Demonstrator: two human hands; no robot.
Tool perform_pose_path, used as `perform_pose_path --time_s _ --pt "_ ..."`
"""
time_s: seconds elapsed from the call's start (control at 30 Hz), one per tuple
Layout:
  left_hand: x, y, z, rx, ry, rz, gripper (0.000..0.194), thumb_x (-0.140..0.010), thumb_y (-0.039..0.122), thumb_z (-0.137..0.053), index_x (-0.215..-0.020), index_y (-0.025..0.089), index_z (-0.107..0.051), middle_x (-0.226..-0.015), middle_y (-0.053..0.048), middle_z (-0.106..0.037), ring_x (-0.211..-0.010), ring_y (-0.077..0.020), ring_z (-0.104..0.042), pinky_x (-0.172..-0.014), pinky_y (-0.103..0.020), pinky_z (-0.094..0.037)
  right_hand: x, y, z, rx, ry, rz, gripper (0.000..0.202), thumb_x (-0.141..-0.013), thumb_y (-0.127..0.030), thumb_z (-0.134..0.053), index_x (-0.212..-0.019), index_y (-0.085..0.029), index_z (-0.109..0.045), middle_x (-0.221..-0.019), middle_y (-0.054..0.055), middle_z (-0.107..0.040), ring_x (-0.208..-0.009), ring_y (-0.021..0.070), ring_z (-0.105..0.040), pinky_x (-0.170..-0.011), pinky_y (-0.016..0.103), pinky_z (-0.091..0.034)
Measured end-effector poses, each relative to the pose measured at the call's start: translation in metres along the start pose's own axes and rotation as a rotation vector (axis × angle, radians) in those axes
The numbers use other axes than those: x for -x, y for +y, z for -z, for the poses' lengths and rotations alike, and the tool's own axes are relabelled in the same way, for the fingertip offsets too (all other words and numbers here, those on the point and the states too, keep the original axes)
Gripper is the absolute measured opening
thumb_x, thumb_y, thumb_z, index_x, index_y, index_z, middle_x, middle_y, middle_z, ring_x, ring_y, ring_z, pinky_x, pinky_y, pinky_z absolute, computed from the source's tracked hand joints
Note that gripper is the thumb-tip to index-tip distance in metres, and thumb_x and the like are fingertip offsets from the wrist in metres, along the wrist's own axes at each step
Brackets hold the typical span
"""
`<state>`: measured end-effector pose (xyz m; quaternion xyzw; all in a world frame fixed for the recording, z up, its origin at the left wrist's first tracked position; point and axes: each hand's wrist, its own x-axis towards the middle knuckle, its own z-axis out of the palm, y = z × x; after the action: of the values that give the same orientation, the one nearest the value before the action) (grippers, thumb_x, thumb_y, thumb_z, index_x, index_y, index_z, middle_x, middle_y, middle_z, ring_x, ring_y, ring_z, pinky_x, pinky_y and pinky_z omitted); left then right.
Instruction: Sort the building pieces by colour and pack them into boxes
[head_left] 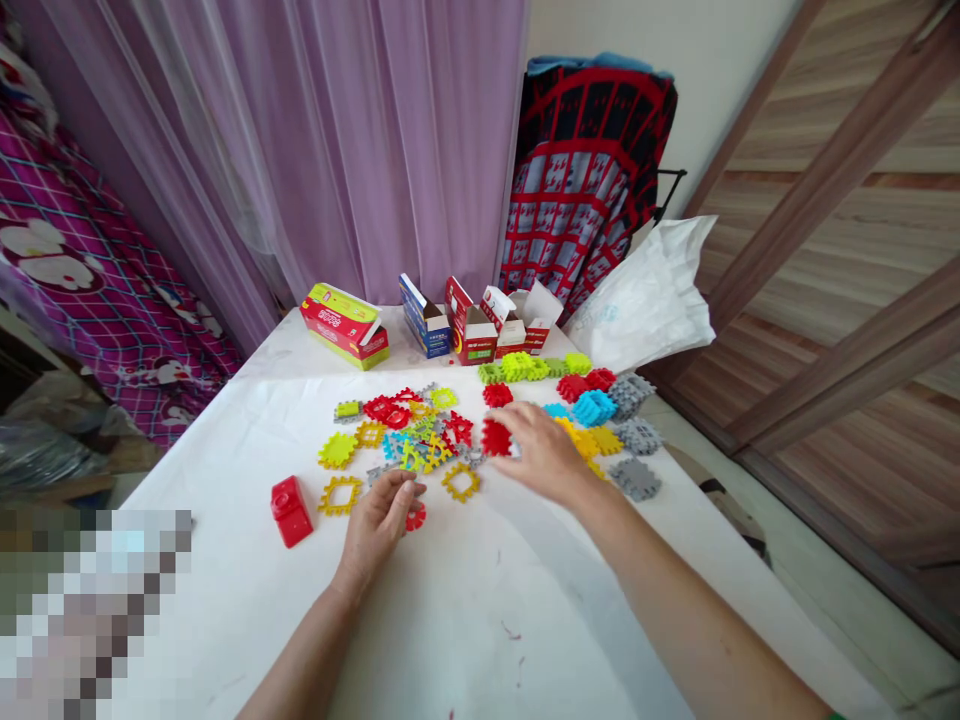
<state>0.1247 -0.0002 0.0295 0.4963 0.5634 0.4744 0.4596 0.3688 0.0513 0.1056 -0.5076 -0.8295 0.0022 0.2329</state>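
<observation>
Your right hand (544,452) has thumb and fingers closed round the sides of a red piece (496,438), right of the mixed pile (435,454); a second red piece (497,395) sits just behind; step in hand looks like picking up or setting down that piece, can't tell which; your left hand (379,515) is at the pile's near edge, fingers curled and close together, round red piece (415,517) just beside the fingertips; can't tell if it pinches anything; same-colour groups lie to the right, e.g. green row (529,368), grey pieces (636,480); next move probably calls for a steady right-hand pinch and no nudging of close neighbours.
</observation>
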Motion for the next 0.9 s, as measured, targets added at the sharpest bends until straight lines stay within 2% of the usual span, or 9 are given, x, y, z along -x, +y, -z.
perform_pose_path --time_s 0.1,0.2,0.27,0.37,0.57,0.77,0.9 --pt "-0.002 -0.005 0.006 -0.081 0.077 -0.096 0.047 -0.078 0.062 -0.054 -0.098 0.020 -0.057 -0.084 -0.007 -0.073 -0.065 -0.0168 -0.068 -0.047 -0.024 -0.050 -0.025 0.068 0.034 0.052 0.015 -0.138 0.052 -0.071 -0.031 -0.072 -0.120 -0.024 -0.059 -0.115 0.006 -0.061 -0.100 0.0225 -0.059 -0.084 0.033 -0.047" --pt "-0.004 -0.011 0.009 -0.150 0.149 -0.179 0.043 -0.080 0.060 -0.053 -0.099 0.022 -0.059 -0.079 -0.005 -0.073 -0.064 -0.0168 -0.069 -0.053 -0.026 -0.055 -0.051 0.132 0.055 0.131 -0.073 -0.249 0.055 -0.067 -0.029 -0.074 -0.119 -0.024 -0.059 -0.110 0.005 -0.065 -0.086 0.0193 -0.063 -0.076 0.030 -0.049" --pt "-0.005 -0.014 0.011 -0.173 0.183 -0.219 0.041 -0.081 0.059 -0.053 -0.099 0.022 -0.060 -0.075 -0.003 -0.072 -0.063 -0.0167 -0.069 -0.058 -0.027 -0.057 -0.065 0.164 0.060 0.207 -0.168 -0.277 0.054 -0.065 -0.030 -0.075 -0.117 -0.024 -0.061 -0.106 0.005 -0.067 -0.084 0.0193 -0.064 -0.073 0.029 -0.049" --pt "-0.005 -0.017 0.012 -0.189 0.187 -0.239 0.039 -0.082 0.056 -0.055 -0.099 0.023 -0.061 -0.074 -0.002 -0.072 -0.065 -0.0166 -0.069 -0.064 -0.028 -0.059 -0.079 0.195 0.057 0.315 -0.300 -0.298 0.055 -0.061 -0.030 -0.078 -0.114 -0.024 -0.064 -0.104 0.006 -0.069 -0.087 0.0213 -0.064 -0.072 0.029 -0.048" --pt "-0.007 -0.017 0.014 -0.246 0.189 -0.244 0.039 -0.082 0.056 -0.055 -0.100 0.022 -0.062 -0.075 -0.003 -0.073 -0.064 -0.0165 -0.070 -0.062 -0.026 -0.059 -0.095 0.218 0.044 0.363 -0.492 -0.322 0.062 -0.054 -0.022 -0.080 -0.115 -0.025 -0.066 -0.105 0.007 -0.070 -0.090 0.0237 -0.065 -0.074 0.029 -0.047" --pt "-0.009 -0.011 0.016 -0.314 0.209 -0.276 0.041 -0.081 0.058 -0.055 -0.095 0.020 -0.064 -0.068 -0.002 -0.073 -0.060 -0.0165 -0.070 -0.059 -0.024 -0.059 -0.103 0.218 0.039 0.399 -0.667 -0.324 0.072 -0.056 -0.025 -0.077 -0.126 -0.027 -0.059 -0.113 0.007 -0.067 -0.094 0.0259 -0.065 -0.073 0.030 -0.048" --pt "-0.009 -0.013 0.019 -0.360 0.197 -0.299 0.037 -0.082 0.053 -0.056 -0.096 0.020 -0.065 -0.068 -0.001 -0.073 -0.062 -0.0160 -0.070 -0.061 -0.023 -0.059 -0.104 0.218 0.035 0.410 -0.715 -0.306 0.074 -0.058 -0.023 -0.075 -0.129 -0.027 -0.057 -0.116 0.009 -0.066 -0.095 0.0270 -0.065 -0.073 0.030 -0.049"
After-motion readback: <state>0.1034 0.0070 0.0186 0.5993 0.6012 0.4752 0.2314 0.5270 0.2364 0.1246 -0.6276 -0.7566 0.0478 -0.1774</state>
